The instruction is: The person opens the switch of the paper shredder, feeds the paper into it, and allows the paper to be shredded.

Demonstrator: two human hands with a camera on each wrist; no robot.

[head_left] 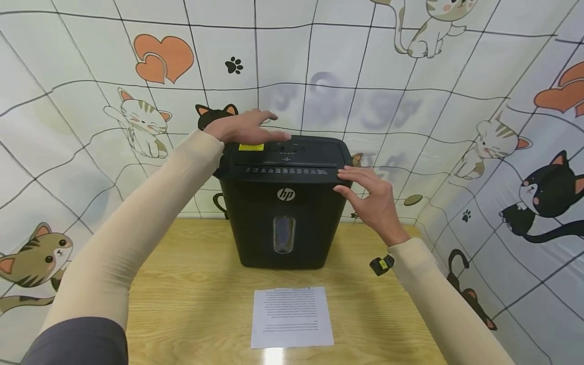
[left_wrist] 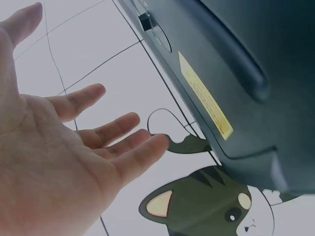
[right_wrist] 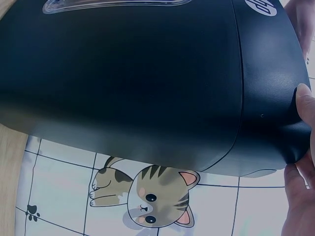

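Note:
A black HP paper shredder point(head_left: 255, 218) stands upright on the wooden table, with a small clear window in its front. Over the back left of its top reaches my left hand point(head_left: 248, 128), its fingers extended and spread. In the left wrist view those fingers point(left_wrist: 142, 160) hold nothing, and a yellow label point(left_wrist: 204, 101) on the shredder is close by. My right hand point(head_left: 374, 203) grips the shredder's upper right corner. The right wrist view has the thumb point(right_wrist: 305, 101) against one side of that corner and fingers below it.
A printed sheet of paper point(head_left: 292, 319) lies on the table point(head_left: 182, 304) in front of the shredder. Behind and to the right hangs a white grid-patterned cloth point(head_left: 283, 61) with cartoon cats. A small black device point(head_left: 381, 264) is at the right wrist.

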